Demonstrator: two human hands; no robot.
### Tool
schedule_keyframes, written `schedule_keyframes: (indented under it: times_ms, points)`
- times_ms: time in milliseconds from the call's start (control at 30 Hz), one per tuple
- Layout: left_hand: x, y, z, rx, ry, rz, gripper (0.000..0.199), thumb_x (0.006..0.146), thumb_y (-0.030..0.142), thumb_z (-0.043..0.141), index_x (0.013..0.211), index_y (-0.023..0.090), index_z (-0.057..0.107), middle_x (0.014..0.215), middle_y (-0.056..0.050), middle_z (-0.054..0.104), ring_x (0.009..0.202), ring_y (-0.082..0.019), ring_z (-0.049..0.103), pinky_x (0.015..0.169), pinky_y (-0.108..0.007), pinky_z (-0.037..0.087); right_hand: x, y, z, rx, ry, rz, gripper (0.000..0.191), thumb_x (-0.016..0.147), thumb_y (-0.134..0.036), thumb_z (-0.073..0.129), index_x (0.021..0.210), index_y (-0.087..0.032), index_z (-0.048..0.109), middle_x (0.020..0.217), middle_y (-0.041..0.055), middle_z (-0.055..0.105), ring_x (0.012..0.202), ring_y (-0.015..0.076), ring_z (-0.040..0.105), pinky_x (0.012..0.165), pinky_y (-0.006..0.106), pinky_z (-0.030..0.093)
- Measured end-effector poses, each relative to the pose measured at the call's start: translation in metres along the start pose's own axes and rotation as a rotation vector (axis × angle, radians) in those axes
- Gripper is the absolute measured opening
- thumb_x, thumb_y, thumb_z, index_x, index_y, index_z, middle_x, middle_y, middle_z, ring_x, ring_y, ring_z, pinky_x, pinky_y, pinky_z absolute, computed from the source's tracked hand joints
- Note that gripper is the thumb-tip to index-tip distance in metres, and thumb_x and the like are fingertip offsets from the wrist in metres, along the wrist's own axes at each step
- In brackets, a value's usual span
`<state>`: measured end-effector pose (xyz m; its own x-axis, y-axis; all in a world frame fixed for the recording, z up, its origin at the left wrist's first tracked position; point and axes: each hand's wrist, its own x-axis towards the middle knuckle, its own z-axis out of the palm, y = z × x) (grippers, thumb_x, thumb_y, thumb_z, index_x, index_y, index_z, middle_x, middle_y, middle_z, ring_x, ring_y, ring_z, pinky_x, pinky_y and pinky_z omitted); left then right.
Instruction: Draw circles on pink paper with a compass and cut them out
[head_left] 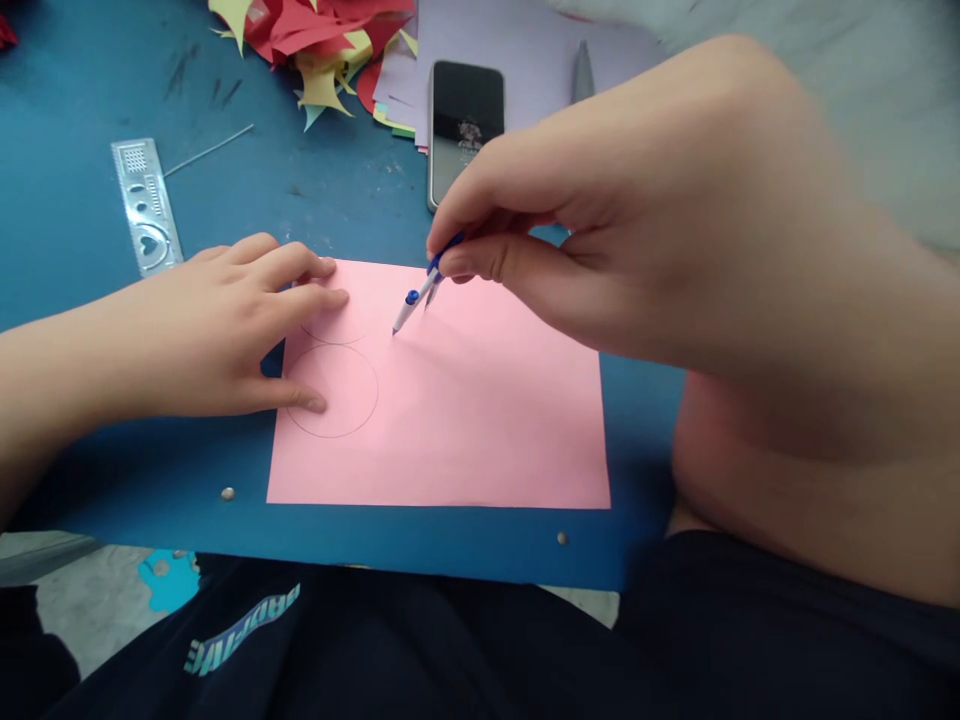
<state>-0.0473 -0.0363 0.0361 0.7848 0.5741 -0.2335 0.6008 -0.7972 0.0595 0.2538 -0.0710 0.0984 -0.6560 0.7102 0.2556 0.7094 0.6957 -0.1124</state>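
A sheet of pink paper (480, 430) lies on the blue table. Two thin pencil circles are drawn at its left side, one above the other, the upper one partly under my fingers. My left hand (240, 325) rests on the paper's left edge with its fingers spread. In my right hand (615, 210) a drawing compass (411, 303), white and blue, is pinched at its top between thumb and forefinger. The compass is tilted, and its tips come down on or just above the paper, right of the circles.
A clear stencil ruler (148, 207) lies at the left beside a thin rod (210, 150). Red and yellow paper scraps (322, 40) are heaped at the back. Behind the pink sheet are a phone (466, 120), purple paper (525, 45) and a grey pointed object (583, 75).
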Motion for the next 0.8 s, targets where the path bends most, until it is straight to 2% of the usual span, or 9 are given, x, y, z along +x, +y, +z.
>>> schedule_keyframes:
  times_ms: [100, 233, 333, 500, 633, 800]
  points:
    - [0.0, -0.002, 0.002, 0.001, 0.012, 0.013, 0.092, 0.09, 0.089, 0.042, 0.157, 0.026, 0.051, 0.162, -0.01, 0.05, 0.139, -0.043, 0.054, 0.118, -0.064, 0.051, 0.005, 0.002, 0.002, -0.003, 0.003, -0.003, 0.031, 0.109, -0.027, 0.053, 0.1, -0.021, 0.081, 0.083, -0.0056, 0.074, 0.082, 0.0155, 0.067, 0.076, 0.034, 0.047]
    - [0.0, -0.002, 0.002, 0.052, 0.024, 0.042, 0.092, 0.092, 0.089, 0.037, 0.156, 0.024, 0.051, 0.159, -0.012, 0.052, 0.135, -0.042, 0.057, 0.114, -0.062, 0.054, 0.015, 0.0, 0.004, 0.018, -0.011, 0.044, 0.029, 0.109, -0.028, 0.056, 0.1, -0.021, 0.082, 0.092, -0.0059, 0.077, 0.089, 0.0157, 0.068, 0.084, 0.034, 0.048]
    - [0.0, 0.0, 0.001, 0.044, 0.031, 0.053, 0.089, 0.093, 0.086, 0.042, 0.155, 0.024, 0.052, 0.157, -0.014, 0.054, 0.134, -0.043, 0.058, 0.115, -0.062, 0.053, 0.022, -0.002, 0.005, 0.027, -0.014, 0.079, 0.027, 0.108, -0.028, 0.059, 0.103, -0.019, 0.084, 0.095, -0.0034, 0.078, 0.092, 0.0177, 0.068, 0.085, 0.035, 0.049]
    - [0.001, 0.0, 0.002, 0.003, 0.043, 0.055, 0.084, 0.094, 0.081, 0.048, 0.155, 0.024, 0.052, 0.155, -0.016, 0.054, 0.134, -0.044, 0.058, 0.113, -0.064, 0.054, 0.024, 0.0, 0.006, 0.015, 0.021, 0.111, 0.024, 0.106, -0.029, 0.065, 0.098, -0.018, 0.084, 0.087, -0.0004, 0.078, 0.082, 0.0194, 0.067, 0.077, 0.037, 0.046]
    - [0.001, 0.001, 0.002, 0.016, 0.044, 0.049, 0.082, 0.095, 0.078, 0.05, 0.156, 0.023, 0.051, 0.154, -0.016, 0.054, 0.133, -0.043, 0.06, 0.113, -0.063, 0.055, 0.022, 0.004, 0.007, 0.006, 0.048, 0.137, 0.023, 0.105, -0.029, 0.067, 0.099, -0.015, 0.084, 0.09, 0.0015, 0.079, 0.084, 0.0201, 0.07, 0.077, 0.036, 0.046]
    - [0.0, 0.002, -0.001, 0.074, 0.024, 0.058, 0.082, 0.094, 0.077, 0.053, 0.155, 0.023, 0.051, 0.155, -0.016, 0.056, 0.13, -0.043, 0.06, 0.108, -0.06, 0.059, 0.018, 0.005, -0.001, -0.134, 0.005, 0.156, 0.027, 0.105, -0.034, 0.064, 0.096, -0.016, 0.083, 0.082, 0.002, 0.073, 0.079, 0.0212, 0.065, 0.077, 0.04, 0.043]
